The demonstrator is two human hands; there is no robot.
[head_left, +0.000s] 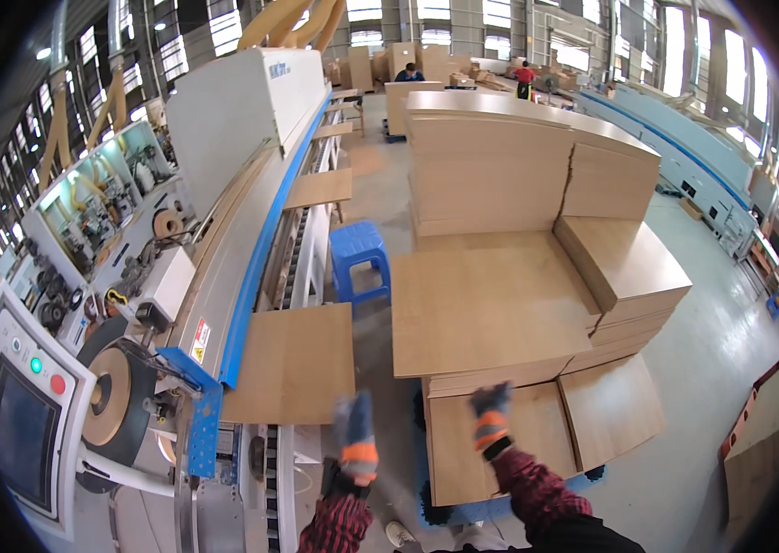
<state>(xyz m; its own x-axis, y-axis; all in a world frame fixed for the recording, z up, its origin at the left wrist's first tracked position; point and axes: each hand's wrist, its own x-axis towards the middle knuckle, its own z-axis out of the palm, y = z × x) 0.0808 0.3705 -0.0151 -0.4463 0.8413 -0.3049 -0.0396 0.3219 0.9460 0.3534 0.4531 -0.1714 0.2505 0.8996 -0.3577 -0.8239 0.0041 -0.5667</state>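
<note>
The top panel (491,309) juts past its stack (452,384), seemingly leaving an edge near the right hand (491,405), whose grip, like that of the left hand (355,429), I cannot tell

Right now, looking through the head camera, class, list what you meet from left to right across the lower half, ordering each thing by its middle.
Control panel with a dark screen → tan reel → board on the machine → gloved left hand → gloved right hand → brown panel at the right edge.
</note>
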